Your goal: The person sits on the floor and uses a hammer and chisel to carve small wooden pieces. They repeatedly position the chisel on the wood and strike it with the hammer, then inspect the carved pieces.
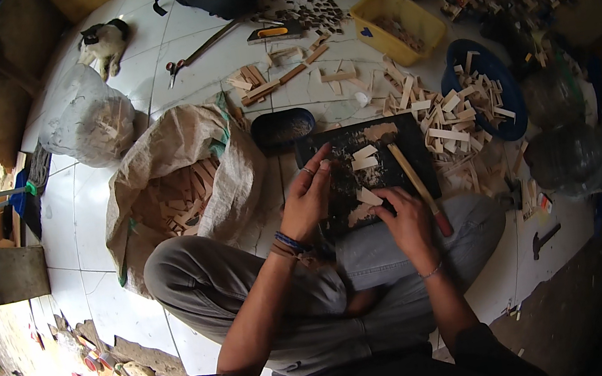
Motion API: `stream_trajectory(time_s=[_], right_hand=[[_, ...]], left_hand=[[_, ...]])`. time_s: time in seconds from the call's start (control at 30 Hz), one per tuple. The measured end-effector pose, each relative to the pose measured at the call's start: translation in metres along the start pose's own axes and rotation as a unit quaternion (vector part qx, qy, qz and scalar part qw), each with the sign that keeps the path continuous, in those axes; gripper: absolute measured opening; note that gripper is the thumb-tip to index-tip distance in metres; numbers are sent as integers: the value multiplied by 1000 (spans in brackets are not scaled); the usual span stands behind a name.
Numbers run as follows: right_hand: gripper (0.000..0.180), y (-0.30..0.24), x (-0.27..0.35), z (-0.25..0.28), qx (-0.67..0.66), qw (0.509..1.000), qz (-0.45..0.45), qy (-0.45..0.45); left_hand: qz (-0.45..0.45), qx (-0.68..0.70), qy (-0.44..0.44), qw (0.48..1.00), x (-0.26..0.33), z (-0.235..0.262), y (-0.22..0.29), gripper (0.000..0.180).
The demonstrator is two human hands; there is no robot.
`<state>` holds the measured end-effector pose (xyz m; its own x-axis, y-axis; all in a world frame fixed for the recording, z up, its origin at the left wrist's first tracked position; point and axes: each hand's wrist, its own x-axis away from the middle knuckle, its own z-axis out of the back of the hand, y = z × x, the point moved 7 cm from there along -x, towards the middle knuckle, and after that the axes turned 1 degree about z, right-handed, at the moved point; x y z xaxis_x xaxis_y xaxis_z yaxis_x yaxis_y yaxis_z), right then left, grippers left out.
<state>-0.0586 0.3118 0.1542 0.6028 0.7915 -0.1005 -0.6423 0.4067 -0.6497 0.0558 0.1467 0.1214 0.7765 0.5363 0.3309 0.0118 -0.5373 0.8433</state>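
Note:
Over the left part of a dark, stained board (345,220), my left hand (306,201) is raised with thumb and fingertips pressed together. Whatever may be between them is too small to make out. My right hand (406,225) pinches a small pale wood piece (368,197) at the board's near side. Just beyond it, another light wood piece (365,157) lies flat on the board. A wooden-handled tool (415,180) with a red end rests slantwise across the board's right side; its head is hard to make out.
Left of the board stands an open woven sack (231,190) of wood pieces. Loose wood strips (449,135) pile up on the right beside a blue basin (508,91). A dark oval tray (282,126), yellow tub (421,53), hammer (546,241) and cat (107,46) are around.

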Motion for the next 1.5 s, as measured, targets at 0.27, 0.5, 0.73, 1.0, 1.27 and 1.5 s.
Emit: stream_trajectory(time_s=[0.27,0.5,0.73,1.0,1.27,1.5], right_hand=[[31,26,8,18,-205,961,-173,63],[29,5,9,12,-454,870,-192,1],[23,-1,8,-2,-519,831,-197,-50],[21,12,9,-4,-518,824,-219,-72],[23,12,0,-4,-512,831,-213,-47],[25,4,-3,-2,-515,836,-188,-3]], left_hand=[[-147,-71,28,986,1,-4,15,40],[-184,-172,-58,966,25,-33,18,50],[-172,-199,-83,961,33,-42,14,36],[-166,-226,-111,953,32,-44,6,29],[-212,-279,-110,930,35,-46,15,35],[-203,-265,-57,941,35,-43,8,34]])
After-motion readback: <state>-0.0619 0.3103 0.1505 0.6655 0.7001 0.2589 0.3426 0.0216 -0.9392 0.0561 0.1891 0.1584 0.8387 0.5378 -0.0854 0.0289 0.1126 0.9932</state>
